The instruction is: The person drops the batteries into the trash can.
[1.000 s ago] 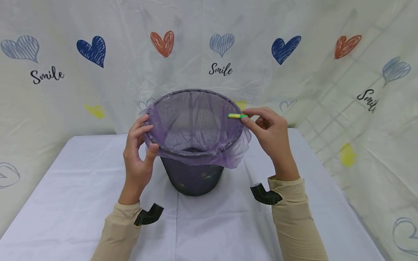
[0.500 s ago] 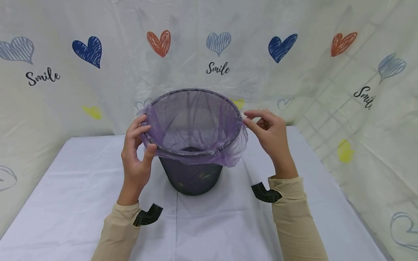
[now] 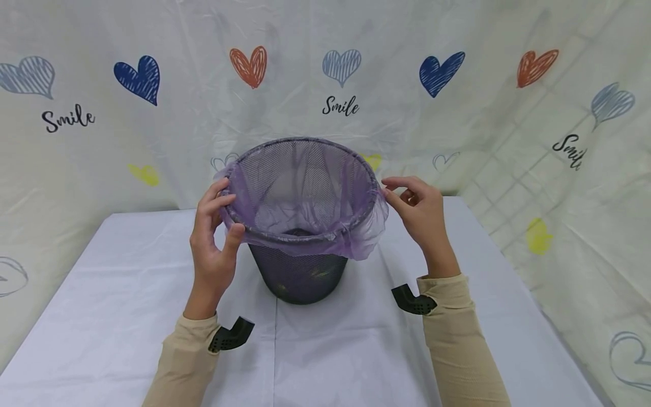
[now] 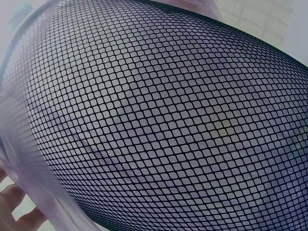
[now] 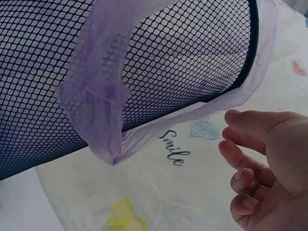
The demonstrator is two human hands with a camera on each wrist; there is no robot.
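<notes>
A black mesh wastebasket [image 3: 300, 280] stands on the table, lined with a thin purple bin bag [image 3: 356, 240] folded over its rim. My left hand [image 3: 213, 243] grips the rim on the left, thumb at the front and fingers over the bag. Beside the right rim is my right hand [image 3: 417, 209], holding nothing, with thumb and forefinger slightly apart. In the right wrist view, a gap separates those fingertips from the bag. Faint yellow-green patches show through the lower mesh; what they belong to is unclear.
A white cloth covers the table [image 3: 325, 356]. Behind it hangs a pale curtain [image 3: 391, 34] printed with hearts and the word Smile. Each beige sleeve carries a black wrist mount [image 3: 231, 334].
My right hand has let go of a small yellow-and-green cylinder over the wastebasket, and the cylinder is out of sight. My left hand stays on the rim.
</notes>
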